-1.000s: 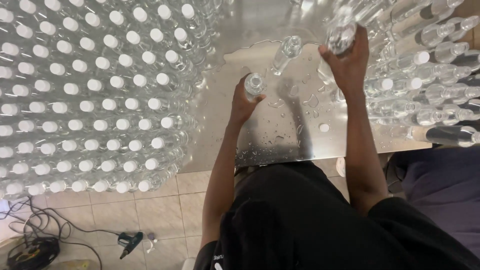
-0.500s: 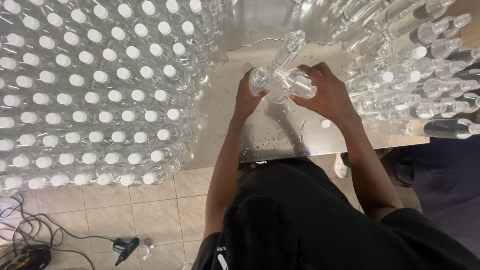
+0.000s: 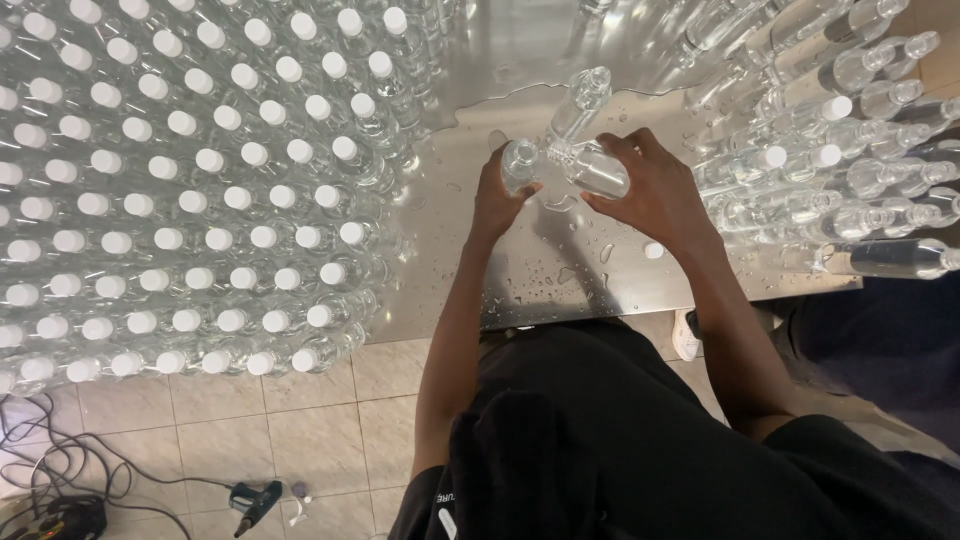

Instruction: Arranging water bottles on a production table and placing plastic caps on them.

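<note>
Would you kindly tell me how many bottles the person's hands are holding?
2: one clear bottle in the left hand, one tilted clear bottle in the right hand; a third bottle stands free just behind them.

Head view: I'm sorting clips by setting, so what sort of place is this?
Probably a small bottling workstation. Rows of white-capped clear bottles crowd a wet metal table, uncapped ones lie at the right, and both hands hold open bottles over it.
</note>
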